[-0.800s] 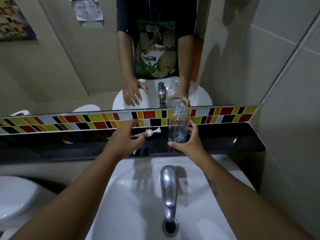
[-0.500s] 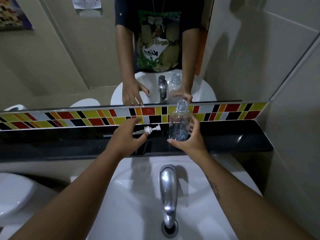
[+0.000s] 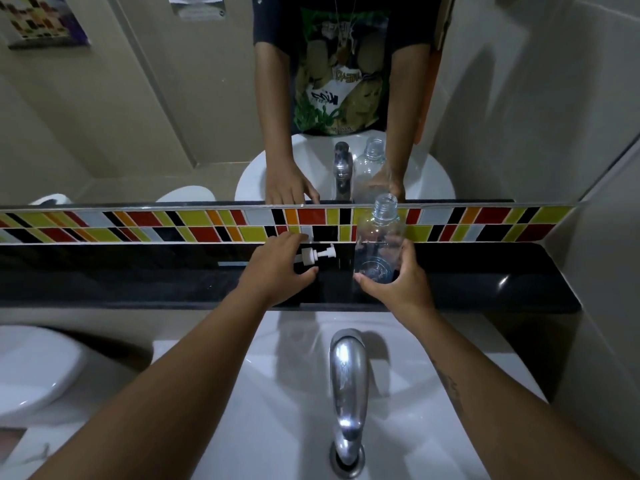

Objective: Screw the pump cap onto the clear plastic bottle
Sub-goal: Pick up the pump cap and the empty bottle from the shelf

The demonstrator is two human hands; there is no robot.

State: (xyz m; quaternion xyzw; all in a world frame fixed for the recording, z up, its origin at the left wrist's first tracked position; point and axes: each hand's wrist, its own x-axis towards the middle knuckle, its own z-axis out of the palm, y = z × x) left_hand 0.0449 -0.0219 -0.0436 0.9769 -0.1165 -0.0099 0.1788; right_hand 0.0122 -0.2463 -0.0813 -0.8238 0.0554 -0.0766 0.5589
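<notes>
Fingers of the left hand (image 3: 277, 268) now curl over the pump cap (image 3: 313, 255), touching but not yet clenched; right hand (image 3: 398, 285) keeps grasping the clear bottle (image 3: 379, 244).

I see the clear plastic bottle (image 3: 379, 244) standing upright and uncapped, its threaded neck open, on the black worktop (image 3: 485, 278), while the white pump cap (image 3: 313, 255) lies on its side just to its left, apart from it.
</notes>
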